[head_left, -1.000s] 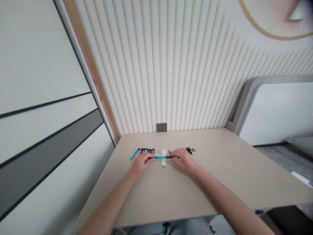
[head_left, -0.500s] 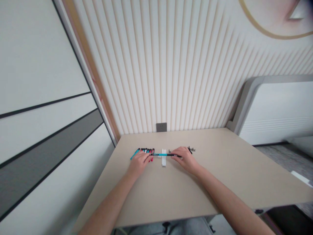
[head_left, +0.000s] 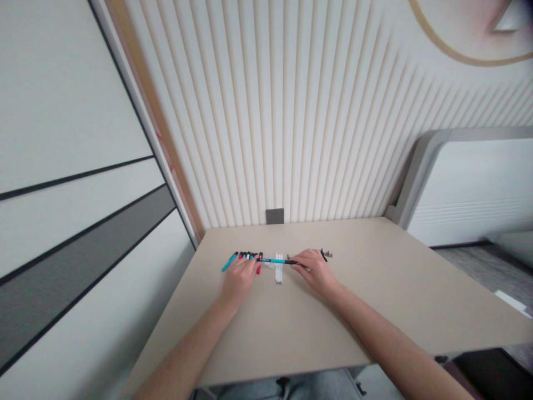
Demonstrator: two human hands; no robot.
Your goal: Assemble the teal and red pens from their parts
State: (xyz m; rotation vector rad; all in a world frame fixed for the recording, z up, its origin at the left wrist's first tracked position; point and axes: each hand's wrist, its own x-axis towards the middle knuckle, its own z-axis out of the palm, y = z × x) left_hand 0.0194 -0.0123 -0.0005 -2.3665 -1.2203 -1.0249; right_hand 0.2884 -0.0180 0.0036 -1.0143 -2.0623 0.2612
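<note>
A teal pen with black ends (head_left: 275, 260) is held level between my two hands, above the tabletop. My left hand (head_left: 238, 279) pinches its left end. The fingers of my right hand (head_left: 315, 271) are closed around its right end, which they partly hide. Below the pen lie several slim white sticks that look like refills (head_left: 278, 272), side by side. Behind my left hand is a row of teal, red and white pen pieces with black ends (head_left: 230, 261), partly covered by the hand. Small black parts (head_left: 328, 254) lie just beyond my right hand.
The beige table (head_left: 375, 289) reaches back to a ribbed white wall with a dark socket (head_left: 275, 216). A white cabinet (head_left: 83, 278) stands along the left side. At the right is a pale headboard (head_left: 474, 183).
The pen's left end has risen slightly, and my left hand has shifted a little to the right along with its fingers. My right hand stays nearly in place, still holding the pen.
</note>
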